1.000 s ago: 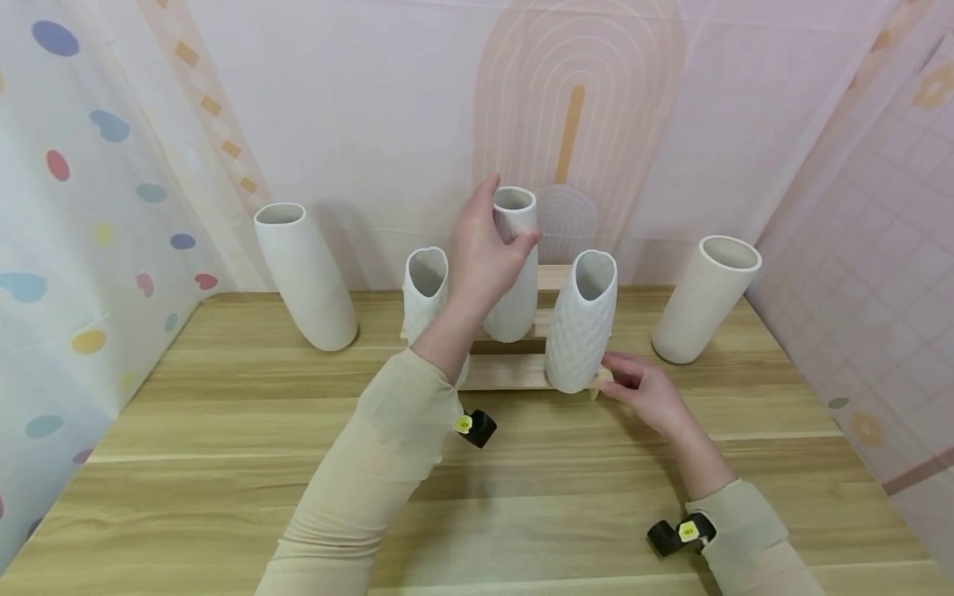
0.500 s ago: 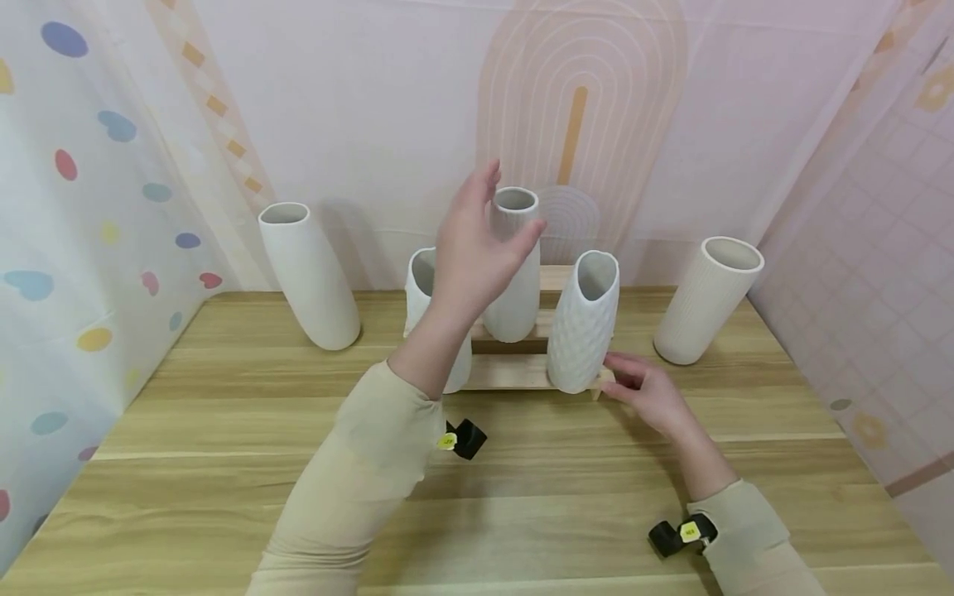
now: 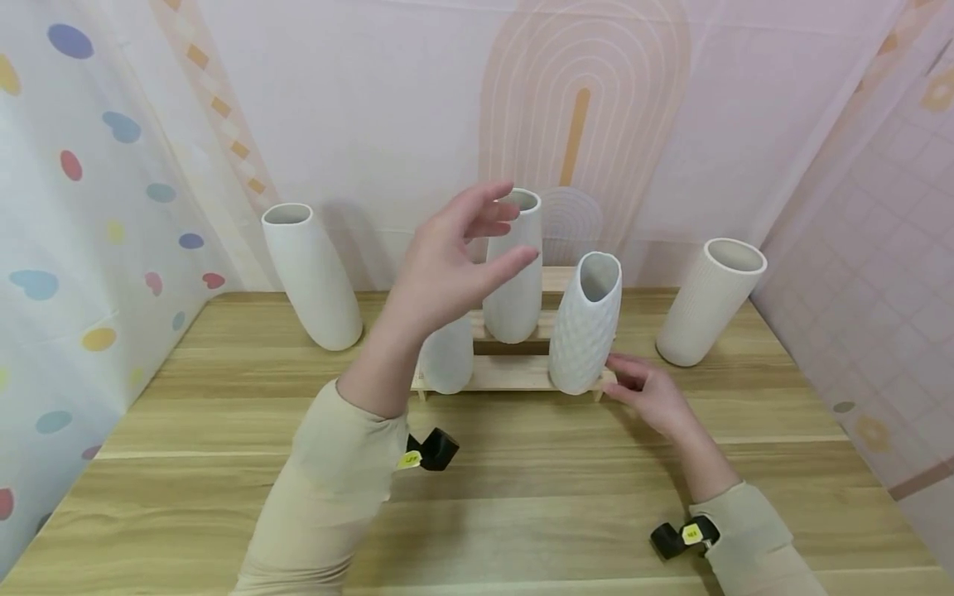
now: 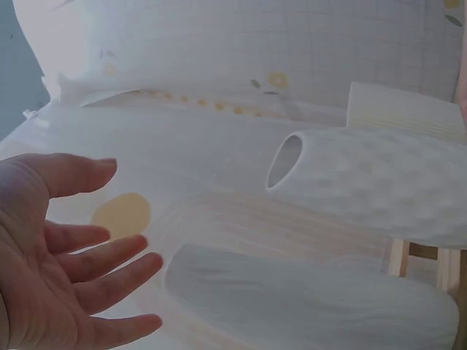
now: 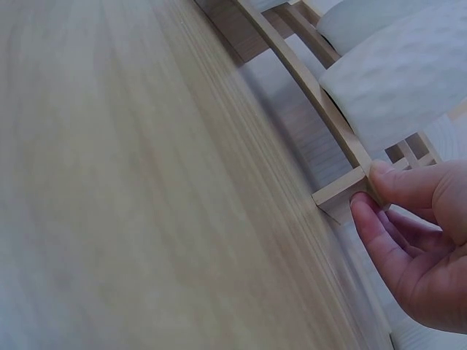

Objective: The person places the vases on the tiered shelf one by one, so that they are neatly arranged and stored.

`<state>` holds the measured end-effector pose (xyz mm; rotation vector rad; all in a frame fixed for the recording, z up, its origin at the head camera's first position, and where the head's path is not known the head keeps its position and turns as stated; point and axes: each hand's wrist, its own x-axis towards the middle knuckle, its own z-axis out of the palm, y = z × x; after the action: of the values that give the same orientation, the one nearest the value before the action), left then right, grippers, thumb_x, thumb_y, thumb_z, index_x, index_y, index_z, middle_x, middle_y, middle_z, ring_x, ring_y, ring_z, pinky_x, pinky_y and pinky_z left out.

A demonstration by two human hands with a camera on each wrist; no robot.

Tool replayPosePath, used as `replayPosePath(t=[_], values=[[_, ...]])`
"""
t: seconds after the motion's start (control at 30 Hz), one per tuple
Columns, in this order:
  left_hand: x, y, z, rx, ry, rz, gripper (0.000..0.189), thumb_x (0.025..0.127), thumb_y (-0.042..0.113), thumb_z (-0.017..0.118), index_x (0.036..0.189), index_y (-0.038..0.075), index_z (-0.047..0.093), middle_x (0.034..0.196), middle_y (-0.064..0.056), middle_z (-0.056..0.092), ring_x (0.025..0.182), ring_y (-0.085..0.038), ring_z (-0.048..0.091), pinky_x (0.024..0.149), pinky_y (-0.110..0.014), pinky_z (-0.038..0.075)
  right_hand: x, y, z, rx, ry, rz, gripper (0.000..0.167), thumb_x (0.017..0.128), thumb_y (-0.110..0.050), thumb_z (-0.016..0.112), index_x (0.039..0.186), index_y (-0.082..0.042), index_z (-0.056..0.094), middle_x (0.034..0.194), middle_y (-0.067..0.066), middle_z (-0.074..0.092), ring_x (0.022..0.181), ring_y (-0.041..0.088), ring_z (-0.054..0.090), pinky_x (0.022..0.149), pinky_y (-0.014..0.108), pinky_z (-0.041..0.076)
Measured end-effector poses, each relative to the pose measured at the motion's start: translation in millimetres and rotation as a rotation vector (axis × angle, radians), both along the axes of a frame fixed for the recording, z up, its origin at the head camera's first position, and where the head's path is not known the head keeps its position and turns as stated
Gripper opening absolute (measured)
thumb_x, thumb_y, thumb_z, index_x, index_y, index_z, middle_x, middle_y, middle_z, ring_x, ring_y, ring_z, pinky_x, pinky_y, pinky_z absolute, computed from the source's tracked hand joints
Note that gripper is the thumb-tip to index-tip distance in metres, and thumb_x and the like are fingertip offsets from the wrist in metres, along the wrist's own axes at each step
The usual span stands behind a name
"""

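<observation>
Fingers spread and slightly bent, my left hand (image 3: 447,269) is in the air before a tall white vase (image 3: 517,290) on the wooden tiered rack (image 3: 510,372). In the left wrist view its fingers point toward vases and its palm holds nothing. My right hand (image 3: 656,401) pinches the rack's front right end between thumb and fingers, clearly seen in the right wrist view at the rack's corner (image 5: 343,191). On the rack's low front step stand a dimpled white vase (image 3: 585,335) at right and another white vase (image 3: 450,356) at left, its top hidden behind my left hand.
A smooth white vase (image 3: 316,281) stands on the wood-grain table (image 3: 522,497) left of the rack. To the right stands a ribbed white vase (image 3: 708,306). Patterned curtains (image 3: 373,108) hang behind the table and along both sides.
My left hand has let go of the tall vase on the rack and drawn back toward the left and nearer. The right hand keeps its place on the rack's end.
</observation>
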<state>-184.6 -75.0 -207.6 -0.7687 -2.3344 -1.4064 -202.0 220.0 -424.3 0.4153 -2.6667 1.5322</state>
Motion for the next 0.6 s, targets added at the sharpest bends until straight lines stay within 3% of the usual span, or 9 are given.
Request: replayPosePath(t=[0.1,0.3,0.43,0.6], values=[[2.6,-10.8,1.2,-0.031,-0.037,-0.039,0.061,0.088,0.016,0.076,0.142,0.005,0.050,0.125,-0.011,0.064,0.112,-0.025,0.063,0.096,-0.040,0.049,-0.1,1,-0.3,-0.004,-0.003,0.001,0.042,0.090,0.000,0.070,0.129,0.010,0.059,0.134,0.028,0.055,0.113,0.035,0.057,0.086,0.020,0.047],[8.1,-34.9,1.3,-0.073,-0.036,-0.031,0.061,0.088,0.015,0.077,0.143,0.008,0.051,0.122,-0.007,0.066,0.107,-0.020,0.065,0.097,-0.038,0.048,-0.2,3,-1.8,0.004,-0.006,0.002,0.042,0.091,0.000,0.069,0.130,0.010,0.059,0.134,0.028,0.055,0.115,0.037,0.056,0.086,0.020,0.047],[9.2,-53.6,-2.5,-0.002,-0.023,-0.049,0.056,0.087,0.008,0.075,0.140,0.008,0.055,0.119,-0.007,0.068,0.104,-0.020,0.066,0.094,-0.033,0.050,0.3,4,-2.1,0.004,-0.002,-0.004,0.042,0.090,0.001,0.069,0.130,0.010,0.059,0.133,0.028,0.055,0.114,0.037,0.056,0.086,0.019,0.046],[8.7,-80.6,-9.6,0.115,0.000,-0.082,0.054,0.085,-0.005,0.072,0.136,0.005,0.059,0.113,-0.006,0.070,0.097,-0.018,0.069,0.081,-0.028,0.056,1.4,4,-1.7,-0.002,0.006,0.004,0.042,0.090,0.001,0.070,0.129,0.010,0.059,0.133,0.028,0.056,0.115,0.037,0.056,0.087,0.020,0.047]])
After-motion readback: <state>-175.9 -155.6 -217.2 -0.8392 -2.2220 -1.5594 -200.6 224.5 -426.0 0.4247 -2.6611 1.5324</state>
